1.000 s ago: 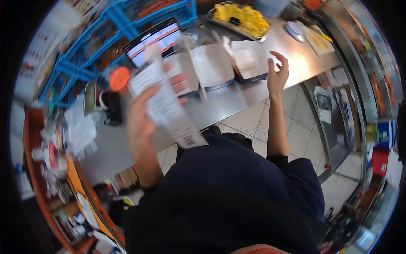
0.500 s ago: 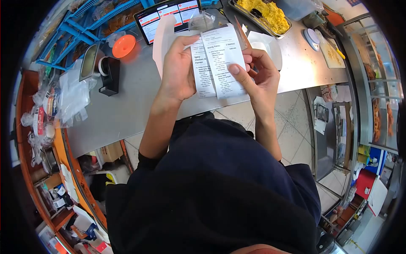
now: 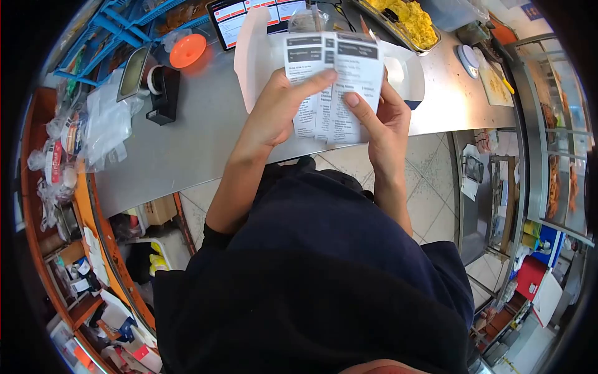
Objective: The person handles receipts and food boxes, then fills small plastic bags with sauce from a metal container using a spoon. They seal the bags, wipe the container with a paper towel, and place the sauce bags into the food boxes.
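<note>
Several printed paper receipts [image 3: 358, 68] are fanned in front of me above the counter's front edge, dark header bands at their tops. My left hand [image 3: 274, 109] is closed on them from the left, its thumb lying across the printed side. From the right, my right hand [image 3: 387, 121] grips the same receipts, thumb on the front and fingers behind. Part of an open white paper box [image 3: 403, 71] shows behind the papers; the rest of it is hidden by them and my hands.
A tablet [image 3: 233, 28] stands at the back beside blue baskets [image 3: 124, 28]. On the steel counter [image 3: 187, 146] are an orange lid [image 3: 188, 51], a black tape dispenser [image 3: 164, 93] and plastic bags [image 3: 109, 115]. A tray of yellow food [image 3: 411, 25], a scale [image 3: 467, 59] and a cutting board [image 3: 492, 81] lie right.
The receipts have spread and shifted, so their dark header bands now show. My left thumb has moved right across their front. The view has shifted slightly.
</note>
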{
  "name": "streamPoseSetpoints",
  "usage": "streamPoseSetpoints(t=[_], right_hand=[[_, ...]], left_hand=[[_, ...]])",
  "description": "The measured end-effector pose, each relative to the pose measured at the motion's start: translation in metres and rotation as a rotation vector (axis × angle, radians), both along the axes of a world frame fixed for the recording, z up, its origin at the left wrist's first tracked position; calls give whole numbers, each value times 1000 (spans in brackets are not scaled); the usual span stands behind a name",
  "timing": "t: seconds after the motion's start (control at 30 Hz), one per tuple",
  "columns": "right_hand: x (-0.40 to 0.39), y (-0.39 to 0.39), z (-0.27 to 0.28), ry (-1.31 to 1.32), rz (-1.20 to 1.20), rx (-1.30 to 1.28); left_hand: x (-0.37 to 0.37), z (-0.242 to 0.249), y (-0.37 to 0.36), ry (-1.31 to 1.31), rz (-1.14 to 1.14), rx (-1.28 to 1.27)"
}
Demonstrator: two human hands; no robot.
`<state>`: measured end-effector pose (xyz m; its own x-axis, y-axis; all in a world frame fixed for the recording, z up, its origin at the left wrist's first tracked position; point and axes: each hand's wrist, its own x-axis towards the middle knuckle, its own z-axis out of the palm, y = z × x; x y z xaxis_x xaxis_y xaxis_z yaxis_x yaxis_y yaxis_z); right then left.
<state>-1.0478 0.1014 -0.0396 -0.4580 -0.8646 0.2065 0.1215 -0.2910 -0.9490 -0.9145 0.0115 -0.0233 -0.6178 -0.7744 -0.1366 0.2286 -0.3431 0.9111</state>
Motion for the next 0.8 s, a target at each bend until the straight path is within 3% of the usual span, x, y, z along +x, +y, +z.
streamPoseSetpoints(t=[0.1,0.17,0.3,0.47,0.53,0.6,0.63,0.73,0.77,0.8], right_hand=[[1,-4,-4,-45,-49,-22],[-3,-4,-2,-124,-65,-11],[-15,1,-6,-252,198,-2],[-10,-1,-11,-261,181,104],[-8,-2,-22,261,36,161],[-2,-3,-28,177,53,245],[2,-3,-29,170,-72,221],[5,-4,-37,176,-243,187],[3,-4,-44,170,-240,110],[2,-4,-48,164,-237,33]], left_hand=[[2,-6,-3,-23,-69,-71],[3,-4,-7,233,-128,164],[5,-3,-6,171,-88,119],[2,-10,-5,116,-160,97],[-2,-22,0,-36,-118,145],[-5,-35,5,131,-117,206],[-4,-34,1,386,-292,346],[-14,-44,18,274,-166,338],[-17,-45,22,22,-135,76],[-17,-47,21,22,-139,76]])
